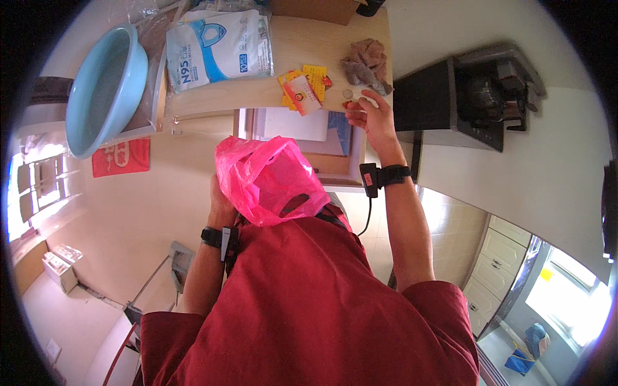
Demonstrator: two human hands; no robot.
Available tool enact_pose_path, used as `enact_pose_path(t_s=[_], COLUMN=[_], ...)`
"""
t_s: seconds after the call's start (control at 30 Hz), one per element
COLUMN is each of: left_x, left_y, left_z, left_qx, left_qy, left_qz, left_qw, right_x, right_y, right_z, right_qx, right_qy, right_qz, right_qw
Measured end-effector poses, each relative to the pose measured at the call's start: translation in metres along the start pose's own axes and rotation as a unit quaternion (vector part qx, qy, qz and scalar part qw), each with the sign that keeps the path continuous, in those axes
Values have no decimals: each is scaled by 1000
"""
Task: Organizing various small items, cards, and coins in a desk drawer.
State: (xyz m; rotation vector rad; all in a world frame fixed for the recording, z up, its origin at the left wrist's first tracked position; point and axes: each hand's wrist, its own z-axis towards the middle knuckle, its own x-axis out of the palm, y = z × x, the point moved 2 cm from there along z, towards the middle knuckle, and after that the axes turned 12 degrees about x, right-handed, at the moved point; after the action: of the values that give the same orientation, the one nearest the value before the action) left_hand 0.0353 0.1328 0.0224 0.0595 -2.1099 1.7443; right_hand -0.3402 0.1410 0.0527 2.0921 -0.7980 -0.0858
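Note:
A bright pink plastic bag (257,174) hangs in front of my body, its mouth gaping. My left hand (221,201) grips the bag from the left side, and the bag hides most of its fingers. My right hand (374,119) is at the front edge of the wooden tabletop (225,95), fingers apart. Close to its fingertips lie a small round coin-like piece (347,94) and a tiny red-orange bit (346,103). Just beyond that hand sits a crumpled brownish cloth (367,64). Left of it are several yellow and red cards (302,93).
An open drawer (357,168) holding a white flat item (293,124) juts out below the tabletop. A white-and-blue mask package (219,48) lies at the back left, beside a light-blue basin (109,90). A black box-shaped appliance (428,96) stands at the right.

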Motion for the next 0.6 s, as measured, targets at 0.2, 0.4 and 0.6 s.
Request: enact_pose_path(t_s=[0.2, 0.4, 0.6], left_x=[9, 49, 47], left_y=[-4, -37, -22], left_z=[3, 0, 15], left_qx=[-5, 65, 41], left_qy=[-8, 7, 145], left_qz=[-20, 16, 108], left_qw=[1000, 998, 983], right_x=[-17, -1, 47], right_y=[2, -3, 12], right_z=[-7, -81, -156], right_qx=[-43, 9, -71], right_qy=[-22, 145, 266], right_qz=[8, -43, -228], right_qw=[999, 988, 934])
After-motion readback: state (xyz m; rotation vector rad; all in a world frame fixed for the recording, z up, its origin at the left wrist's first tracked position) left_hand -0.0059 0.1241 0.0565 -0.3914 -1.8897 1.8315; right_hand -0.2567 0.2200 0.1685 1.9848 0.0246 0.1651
